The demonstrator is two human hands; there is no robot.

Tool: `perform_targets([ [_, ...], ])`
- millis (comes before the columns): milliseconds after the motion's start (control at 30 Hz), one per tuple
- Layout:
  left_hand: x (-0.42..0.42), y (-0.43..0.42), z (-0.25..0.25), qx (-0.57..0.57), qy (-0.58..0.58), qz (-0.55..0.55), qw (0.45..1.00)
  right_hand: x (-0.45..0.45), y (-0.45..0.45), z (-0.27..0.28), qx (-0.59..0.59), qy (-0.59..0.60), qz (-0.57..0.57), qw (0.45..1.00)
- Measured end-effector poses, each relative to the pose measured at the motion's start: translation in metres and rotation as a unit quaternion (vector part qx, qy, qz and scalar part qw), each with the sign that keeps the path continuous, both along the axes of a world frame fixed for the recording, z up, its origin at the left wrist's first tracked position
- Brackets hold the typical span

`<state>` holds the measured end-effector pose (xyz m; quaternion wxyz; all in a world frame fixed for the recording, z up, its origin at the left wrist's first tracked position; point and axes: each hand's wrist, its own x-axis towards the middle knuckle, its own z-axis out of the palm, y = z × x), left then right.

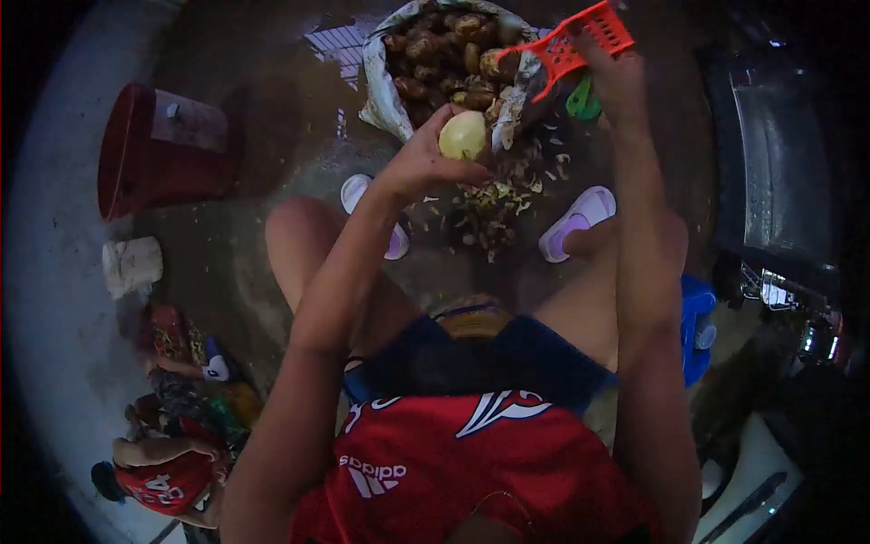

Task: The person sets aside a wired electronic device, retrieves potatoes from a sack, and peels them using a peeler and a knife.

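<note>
In my left hand (421, 163) sits a pale yellow, peeled potato (463, 136), with my fingers and thumb around its side. My right hand (612, 68) grips an orange plastic peeler (566, 54) by its handle, which is full of holes. The peeler's forked end points left, over the edge of a white sack (385, 100). Unpeeled, dirt-brown potatoes (430, 54) fill that sack. The peeler and the potato in my hand are apart. A green plastic object (583, 100) shows just below my right hand; its kind cannot be made out.
Peelings (494, 204) lie scattered on the wet floor between my feet. To the left stand a dark red bucket (136, 154) and a smaller white container (133, 265). A blue plastic container (696, 331) is beside my right leg. Another person (172, 467) is at lower left.
</note>
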<state>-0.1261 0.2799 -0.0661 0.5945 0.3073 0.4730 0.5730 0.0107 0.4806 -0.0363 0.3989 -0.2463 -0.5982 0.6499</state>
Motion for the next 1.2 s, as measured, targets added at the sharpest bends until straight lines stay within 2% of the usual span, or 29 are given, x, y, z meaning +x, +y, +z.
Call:
perform_targets([
  [100,-0.004,0.002,-0.010,0.061,-0.116,-0.015,0.991,-0.009,-0.027,-0.004,0.008,0.009,0.045,0.999],
  [133,-0.003,0.004,-0.012,0.034,-0.148,0.001,0.988,-0.009,-0.034,-0.005,0.011,0.018,0.064,0.998],
  [233,-0.004,0.009,-0.011,-0.045,-0.235,0.052,0.970,-0.013,-0.039,-0.004,-0.050,0.028,0.030,0.998],
  [333,0.007,0.014,-0.012,-0.137,-0.192,0.175,0.956,-0.019,-0.049,-0.008,-0.070,0.019,0.046,0.996],
  [500,0.007,0.013,-0.006,-0.123,-0.207,0.149,0.959,-0.025,-0.063,-0.020,-0.064,-0.036,0.110,0.991],
  [600,0.008,0.017,-0.006,-0.122,-0.209,0.168,0.956,-0.029,-0.062,-0.019,-0.002,-0.030,0.073,0.997],
  [700,0.008,0.016,-0.002,-0.120,-0.204,0.168,0.957,-0.024,-0.019,-0.034,-0.012,-0.012,-0.019,1.000],
  [800,0.000,0.009,0.001,-0.103,-0.221,0.142,0.959,-0.014,-0.001,-0.018,-0.050,0.011,-0.042,0.998],
  [833,-0.002,0.009,0.001,-0.094,-0.234,0.131,0.959,-0.016,-0.007,-0.017,-0.076,-0.009,-0.030,0.997],
  [933,0.004,0.016,-0.010,-0.087,-0.165,0.204,0.961,-0.029,-0.056,-0.019,-0.055,0.021,0.022,0.998],
  [1033,0.009,0.014,0.000,-0.109,-0.167,0.205,0.958,-0.032,-0.062,-0.035,-0.025,-0.052,0.072,0.996],
  [1133,-0.001,0.011,-0.009,-0.089,-0.142,0.146,0.975,-0.025,-0.024,-0.028,0.029,-0.103,-0.019,0.994],
  [1200,0.000,0.012,-0.008,-0.090,-0.132,0.165,0.973,-0.017,-0.007,-0.023,-0.029,-0.042,-0.049,0.997],
])
